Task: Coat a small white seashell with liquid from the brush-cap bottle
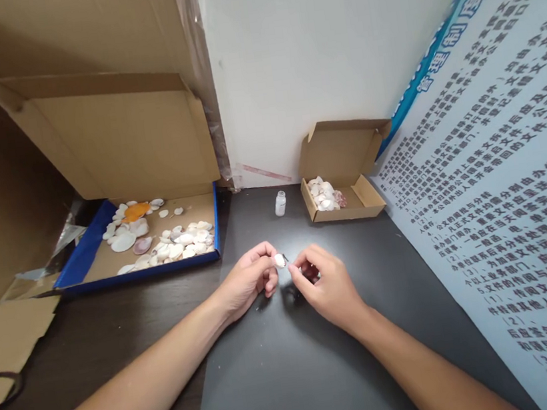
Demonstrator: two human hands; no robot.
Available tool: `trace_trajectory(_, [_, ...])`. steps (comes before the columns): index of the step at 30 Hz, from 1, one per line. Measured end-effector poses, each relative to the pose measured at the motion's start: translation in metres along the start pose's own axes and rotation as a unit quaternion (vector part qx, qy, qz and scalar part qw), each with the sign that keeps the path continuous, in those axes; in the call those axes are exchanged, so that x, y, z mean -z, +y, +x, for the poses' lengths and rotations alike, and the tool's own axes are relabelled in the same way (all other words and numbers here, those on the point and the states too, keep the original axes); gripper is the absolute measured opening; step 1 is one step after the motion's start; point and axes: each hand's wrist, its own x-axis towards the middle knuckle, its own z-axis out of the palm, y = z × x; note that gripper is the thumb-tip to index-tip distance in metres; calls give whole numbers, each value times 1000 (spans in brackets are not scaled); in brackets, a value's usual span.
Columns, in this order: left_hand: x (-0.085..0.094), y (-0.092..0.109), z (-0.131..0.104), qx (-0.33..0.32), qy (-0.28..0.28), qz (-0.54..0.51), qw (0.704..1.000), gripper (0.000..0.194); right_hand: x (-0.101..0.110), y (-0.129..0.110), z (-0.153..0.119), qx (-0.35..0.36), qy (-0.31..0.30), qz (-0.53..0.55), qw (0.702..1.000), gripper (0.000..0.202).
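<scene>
Between the thumb and fingers of my left hand [252, 275] is a small white seashell [279, 260]. My right hand [321, 279] is closed in a pinch just to the right of it. A thin dark piece [285, 257] sticks out from the right fingertips towards the shell's edge; it is too small to name, and whether it touches the shell I cannot tell. Beyond the hands, a small whitish bottle [280, 205] stands upright on the dark grey mat [276, 379].
At the left lies an open blue-edged cardboard box [141, 273] with many shells and an orange piece [136, 212]. A smaller open cardboard box [350, 213] at the back right holds white shells and a pinkish cluster [340, 198]. A printed panel [519, 199] rises along the right side.
</scene>
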Motion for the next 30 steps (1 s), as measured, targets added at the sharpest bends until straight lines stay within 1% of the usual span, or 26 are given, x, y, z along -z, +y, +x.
trace_trajectory(2, [1,0,0,0,0,6,1000,12,-1,1,0,-7,-1,-1,1000,16])
trace_trajectory(4, [1,-1,1,-3,-4,11,1000,11,-1,3,0,-13,-15,2,1000,16])
trace_trajectory(8, [1,-2,1,-14,-5,16,1000,11,-1,5,1,-43,-34,8,998,15])
trace_trajectory(11, [0,-2,1,-13,-5,18,1000,10,0,8,2,-62,-49,-11,997,14])
trace_trajectory(13, [0,-3,1,-10,-6,19,1000,10,1,10,4,-77,-28,-42,996,15])
trace_trajectory(15, [0,-3,1,-8,-6,24,1000,11,3,12,5,-66,-8,-42,997,15])
trace_trajectory(18, [0,-3,1,-12,-10,26,1000,10,6,11,6,-42,-50,-26,998,12])
trace_trajectory(19, [0,-4,1,-14,-10,25,1000,10,6,11,6,-53,-52,-30,997,12])
trace_trajectory(21, [0,-4,1,-17,-8,24,1000,11,8,10,6,-79,-23,-38,996,14])
trace_trajectory(22, [0,-4,1,-17,-8,24,1000,11,8,10,7,-80,-12,-33,996,14])
trace_trajectory(24, [1,-5,1,-16,-11,29,999,10,8,11,8,-72,-36,-22,996,13])
trace_trajectory(26, [1,-6,1,-22,-13,37,999,11,8,12,8,-88,-65,-27,994,12])
trace_trajectory(28, [0,-6,0,-28,-10,46,998,14,9,12,9,-108,-35,-24,993,13])
trace_trajectory(29, [0,-6,0,-29,-9,49,998,15,10,11,9,-99,-17,-15,995,13])
trace_trajectory(30, [0,-6,0,-29,-8,50,998,15,10,10,9,-82,-11,-3,997,13])
